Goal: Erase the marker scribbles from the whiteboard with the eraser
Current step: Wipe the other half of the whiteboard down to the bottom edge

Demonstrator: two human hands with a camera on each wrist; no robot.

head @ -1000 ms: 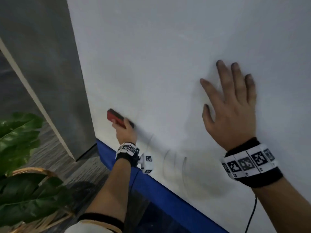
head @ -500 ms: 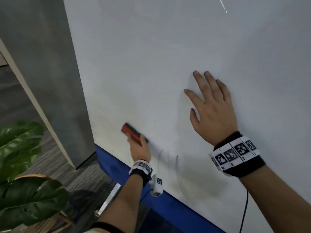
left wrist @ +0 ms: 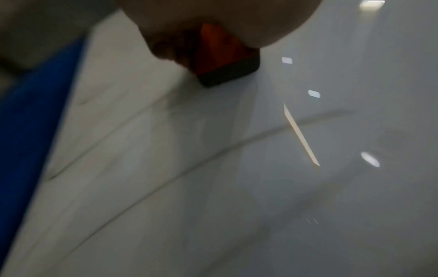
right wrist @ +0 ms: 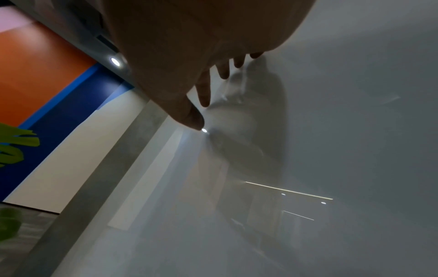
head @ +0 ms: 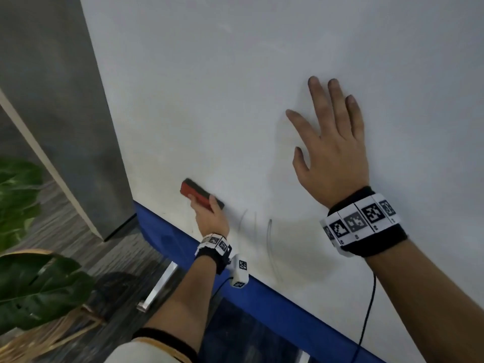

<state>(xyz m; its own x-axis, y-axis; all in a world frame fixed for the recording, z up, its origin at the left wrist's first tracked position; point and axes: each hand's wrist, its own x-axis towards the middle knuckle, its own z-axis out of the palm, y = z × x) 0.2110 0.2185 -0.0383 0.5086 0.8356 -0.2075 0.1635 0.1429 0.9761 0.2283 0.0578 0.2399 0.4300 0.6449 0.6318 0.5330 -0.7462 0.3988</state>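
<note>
The left hand (head: 210, 217), fingers gripping the eraser (head: 200, 193), is sweeping back leftward, leaving 3 scribbles (head: 269, 231) unerased. The right hand (head: 331, 148) is bracing flat-fingered against the whiteboard (head: 235, 87).

On the whiteboard (head: 235, 87), the eraser (head: 200, 194) sits low near its left edge, scribbles (head: 262, 231) just right of it, the right hand (head: 331, 150) above those.

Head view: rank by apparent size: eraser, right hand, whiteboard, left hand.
1. whiteboard, fills most of the view.
2. right hand, flat on the board, but nearer the camera, so true size against the left is unsure.
3. left hand.
4. eraser, partly covered by the left hand's fingers.
</note>
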